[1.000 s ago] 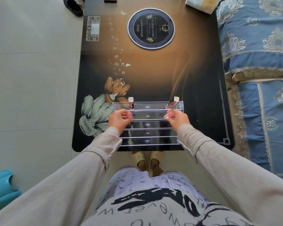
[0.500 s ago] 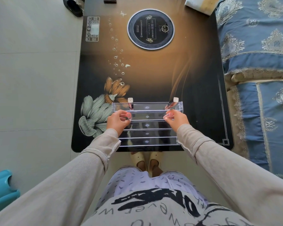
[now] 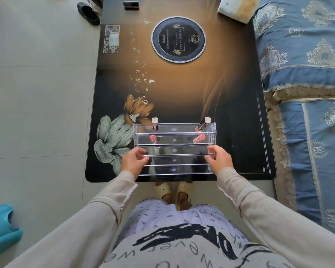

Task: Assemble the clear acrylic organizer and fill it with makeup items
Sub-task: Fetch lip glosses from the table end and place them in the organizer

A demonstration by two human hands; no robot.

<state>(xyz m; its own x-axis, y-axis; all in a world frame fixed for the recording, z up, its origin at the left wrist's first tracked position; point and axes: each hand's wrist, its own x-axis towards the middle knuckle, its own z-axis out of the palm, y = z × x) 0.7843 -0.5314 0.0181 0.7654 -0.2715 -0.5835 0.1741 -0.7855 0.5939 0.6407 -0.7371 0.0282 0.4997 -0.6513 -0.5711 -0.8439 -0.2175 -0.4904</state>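
left hand (image 3: 133,161) + right hand (image 3: 219,160) | let go of pink tubes (image 3: 152,138) | drawn back

Dark glossy surface (image 3: 240,132) printed with flowers (image 3: 114,140), bearing a round black disc (image 3: 178,39), a control panel (image 3: 111,39) and a small black box (image 3: 131,5). Right: blue patterned cushions (image 3: 302,45). Left: tiled floor (image 3: 37,113) with a teal object (image 3: 2,227) and a dark shoe (image 3: 88,13).

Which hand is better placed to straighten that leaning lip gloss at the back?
Right. The leaning lip gloss stands at the right end of the organizer, nearer the right hand than the left hand.
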